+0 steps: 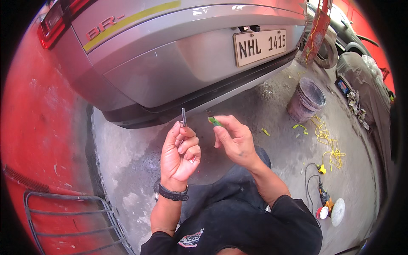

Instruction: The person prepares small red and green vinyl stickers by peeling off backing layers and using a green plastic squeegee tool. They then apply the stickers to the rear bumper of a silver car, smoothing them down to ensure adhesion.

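My left hand (pixel 180 155) is raised in front of the car's rear bumper. Its thumb and fingers pinch a slim silver metal rod (pixel 183 115) that points upward. Something small and white (pixel 192 160) shows against the curled fingers, too small to name. To its right, my right hand (pixel 238 142) is closed on a small green-handled tool (pixel 214 122) with a thin dark tip. That tip points toward the rod and stays apart from it. The silver car (pixel 170 63) fills the space beyond both hands, with a yellow-green tape strip (pixel 140 20) on its body.
A grimy bucket (pixel 299 104) stands on the concrete floor at the right. Near it lie a tangled yellow cord (pixel 329 144), tape scraps (pixel 265 132) and a corded power tool (pixel 326 197) beside a round white pad (pixel 338 212). A dark metal rack (pixel 70 212) is at lower left.
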Available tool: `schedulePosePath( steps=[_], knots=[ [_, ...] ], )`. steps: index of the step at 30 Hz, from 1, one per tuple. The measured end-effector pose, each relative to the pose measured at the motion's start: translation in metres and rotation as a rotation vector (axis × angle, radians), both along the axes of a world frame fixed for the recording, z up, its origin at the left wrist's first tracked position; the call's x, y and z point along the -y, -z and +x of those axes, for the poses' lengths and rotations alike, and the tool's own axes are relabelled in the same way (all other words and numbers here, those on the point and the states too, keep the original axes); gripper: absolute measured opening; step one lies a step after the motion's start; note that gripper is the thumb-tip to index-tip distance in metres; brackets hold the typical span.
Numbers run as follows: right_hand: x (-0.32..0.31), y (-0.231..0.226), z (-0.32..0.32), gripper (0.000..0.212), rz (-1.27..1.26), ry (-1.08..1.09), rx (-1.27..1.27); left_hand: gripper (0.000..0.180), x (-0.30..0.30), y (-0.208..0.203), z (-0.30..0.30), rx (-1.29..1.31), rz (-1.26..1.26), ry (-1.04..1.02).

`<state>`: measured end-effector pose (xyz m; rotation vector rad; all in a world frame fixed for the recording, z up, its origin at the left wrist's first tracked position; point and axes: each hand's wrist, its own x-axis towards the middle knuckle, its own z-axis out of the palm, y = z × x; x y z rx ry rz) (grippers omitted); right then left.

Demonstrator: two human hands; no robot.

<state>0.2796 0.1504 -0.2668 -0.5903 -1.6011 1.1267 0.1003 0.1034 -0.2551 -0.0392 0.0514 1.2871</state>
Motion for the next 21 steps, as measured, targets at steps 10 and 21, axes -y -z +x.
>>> schedulePosePath(
  steps=[10,21],
  knots=[
    [-0.013,-0.007,0.0,0.028,0.176,0.061,0.077,0.024,-0.011,0.008,0.009,0.024,0.02,0.021],
    [-0.021,-0.012,0.004,0.026,0.446,0.296,0.214,0.016,-0.01,0.01,0.018,0.022,-0.022,0.063]
  ],
)
